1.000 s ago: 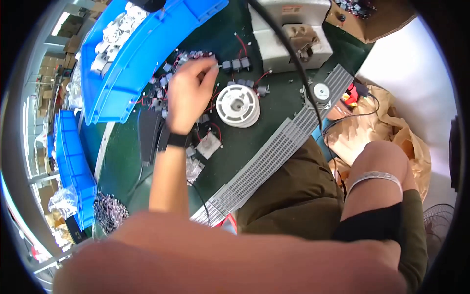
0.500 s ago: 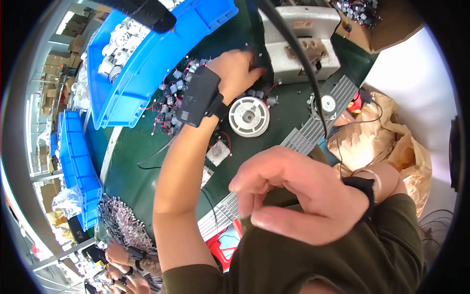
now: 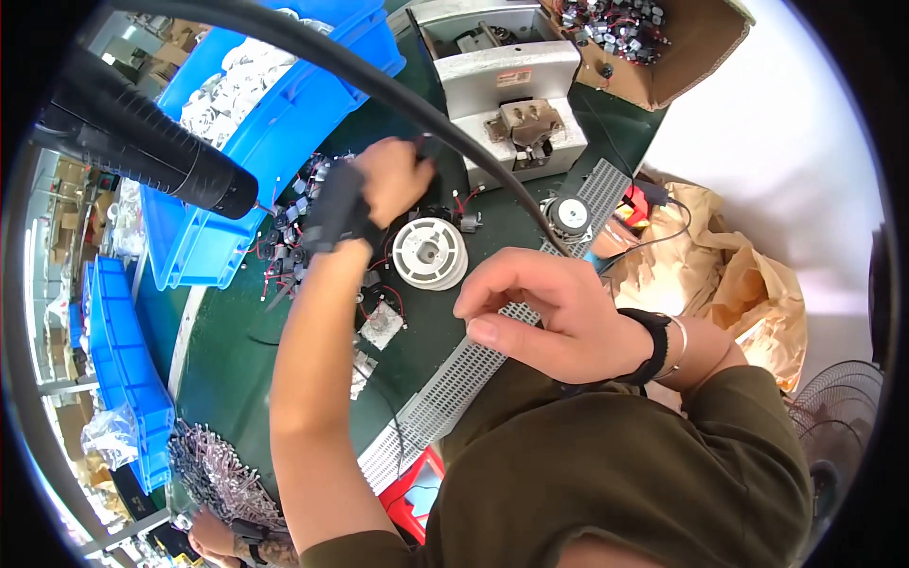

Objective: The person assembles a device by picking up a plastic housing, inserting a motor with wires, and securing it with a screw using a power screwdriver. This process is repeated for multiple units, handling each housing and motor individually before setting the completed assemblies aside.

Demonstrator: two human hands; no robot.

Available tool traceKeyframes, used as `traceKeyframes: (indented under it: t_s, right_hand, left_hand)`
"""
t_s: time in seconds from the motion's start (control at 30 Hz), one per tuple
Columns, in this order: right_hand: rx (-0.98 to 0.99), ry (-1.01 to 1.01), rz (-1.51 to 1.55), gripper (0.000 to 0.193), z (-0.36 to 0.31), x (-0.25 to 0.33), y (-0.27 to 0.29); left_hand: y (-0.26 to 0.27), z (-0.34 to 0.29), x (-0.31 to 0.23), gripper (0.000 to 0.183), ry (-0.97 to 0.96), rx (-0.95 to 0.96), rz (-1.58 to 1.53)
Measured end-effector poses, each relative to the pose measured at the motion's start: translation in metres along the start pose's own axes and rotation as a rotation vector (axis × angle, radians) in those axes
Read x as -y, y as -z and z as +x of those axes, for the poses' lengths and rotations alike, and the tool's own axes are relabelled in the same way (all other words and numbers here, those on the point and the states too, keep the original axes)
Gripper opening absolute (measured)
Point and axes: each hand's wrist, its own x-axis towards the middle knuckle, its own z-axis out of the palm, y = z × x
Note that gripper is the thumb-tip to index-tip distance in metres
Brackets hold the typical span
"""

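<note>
Motors (image 3: 301, 204) are lying toward ten o'clock, probably for easy reach; left hand's (image 3: 393, 180) hold I can't tell; right hand (image 3: 566, 322) is hanging narrowly curled.

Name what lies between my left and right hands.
The head view shows a round, slotted, white plastic disc on the green tabletop, between your left hand and right hand.

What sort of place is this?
Probably an assembly workshop: a blue bin of white parts, a cardboard box of small wired components and a black driver-like tool.
</note>
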Motion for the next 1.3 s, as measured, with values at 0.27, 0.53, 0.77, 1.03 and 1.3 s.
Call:
traceKeyframes:
  t_s: [0.27, 0.53, 0.77, 1.03, 1.3]
  right_hand:
    - [-0.152, -0.075, 0.088, 0.023, 0.012, -0.023, 0.002]
    - [-0.085, -0.02, -0.164, 0.027, 0.013, -0.025, -0.002]
    - [-0.078, 0.092, -0.549, 0.029, 0.046, -0.024, 0.015]
    - [0.005, 0.063, -0.805, 0.027, 0.057, -0.021, 0.022]
    - [0.11, 0.1, -0.822, 0.025, 0.061, -0.019, 0.03]
  left_hand:
    - [0.049, -0.076, -0.003, 0.021, 0.344, -0.459, -1.124]
    - [0.044, -0.156, -0.05, 0.05, -0.25, -0.521, -0.399]
    - [0.015, -0.12, -0.027, 0.079, -0.104, -0.303, -0.594]
    - [0.006, -0.112, -0.029, 0.064, -0.129, -0.313, -0.684]
    - [0.006, -0.114, -0.022, 0.063, -0.121, -0.338, -0.644]
